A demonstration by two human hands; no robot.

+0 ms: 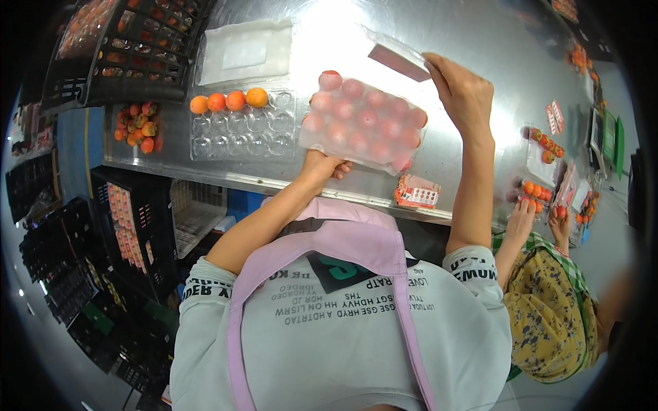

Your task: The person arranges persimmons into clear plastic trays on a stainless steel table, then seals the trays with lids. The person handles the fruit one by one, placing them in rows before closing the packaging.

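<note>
My left hand (325, 167) is at the near edge of a plastic tray of orange-red fruit, its fingers curled under the tray's near side. A translucent white sheet (367, 123) covers that fruit. Above and to the right, my right hand (457, 87) pinches the corner of a clear plastic lid (398, 59) that bears a reddish rectangular label. To the left lies a clear molded tray (241, 126) with a row of orange fruit (235, 100) along its far side; its other cups hold nothing. Its open lid (247, 54) carries a white sheet.
A black crate (141, 51) of packed fruit stands at the back left, with a pile of loose fruit (138, 126) near it. Printed cards (417, 191) lie by the metal table's near edge. On the right, a co-worker's hands (522, 218) handle fruit and trays. More crates stand below left.
</note>
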